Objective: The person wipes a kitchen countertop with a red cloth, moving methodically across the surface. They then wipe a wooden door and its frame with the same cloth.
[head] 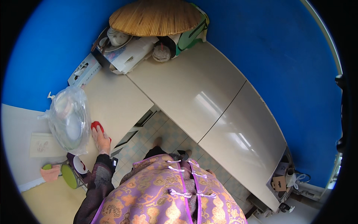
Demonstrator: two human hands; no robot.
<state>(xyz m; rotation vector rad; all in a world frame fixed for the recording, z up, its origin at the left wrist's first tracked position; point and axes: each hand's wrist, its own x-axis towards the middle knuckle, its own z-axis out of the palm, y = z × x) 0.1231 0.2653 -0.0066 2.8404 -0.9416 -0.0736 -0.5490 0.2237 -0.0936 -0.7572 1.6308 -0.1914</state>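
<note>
My left hand (101,141), in a clear plastic glove, presses a red cloth (96,125) onto the beige countertop (114,98) near its left side. Red shows past the fingertips and at the edge of the palm. Just left of the hand lies a clear plastic bag (70,120) with pale dishes or bowls inside, blurred by the film. Of my right hand (211,172), only what looks like a small part shows beyond the patterned purple vest (156,193); its fingers and anything in them are hidden.
At the far corner stand a woven straw cover (156,19), a white teapot (117,37), a jar (161,53) and a tissue box (85,71). A green-seated stool (70,175) and a white bowl (80,164) are at left. An open box of small items (281,179) sits at right.
</note>
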